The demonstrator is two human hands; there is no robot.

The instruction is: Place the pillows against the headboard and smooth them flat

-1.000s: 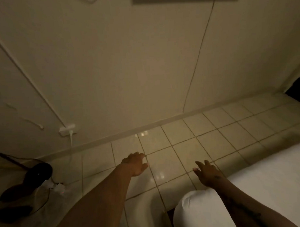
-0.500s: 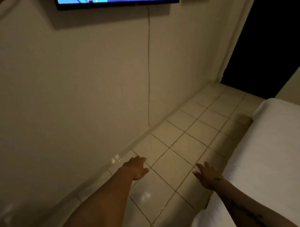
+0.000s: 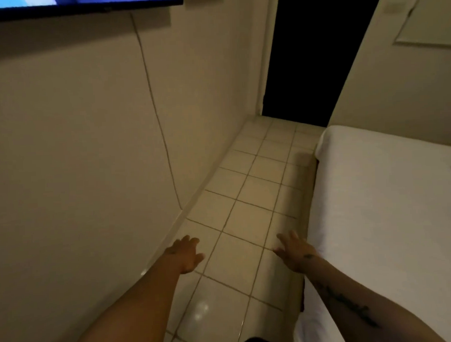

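Both arms reach forward over the tiled floor [image 3: 248, 185] beside the bed [image 3: 389, 216]. The left hand [image 3: 185, 254] hangs empty, fingers loosely spread, on the wall side away from the bed. The right hand [image 3: 295, 250], also empty with fingers splayed, hovers just beside the bed's near edge. No pillow or headboard appears; a white sheet covers the bed.

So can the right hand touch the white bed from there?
Probably yes. The right hand hangs open over the tiled floor, right beside the edge of the bed, and nothing sits between them. A small move sideways should reach it.
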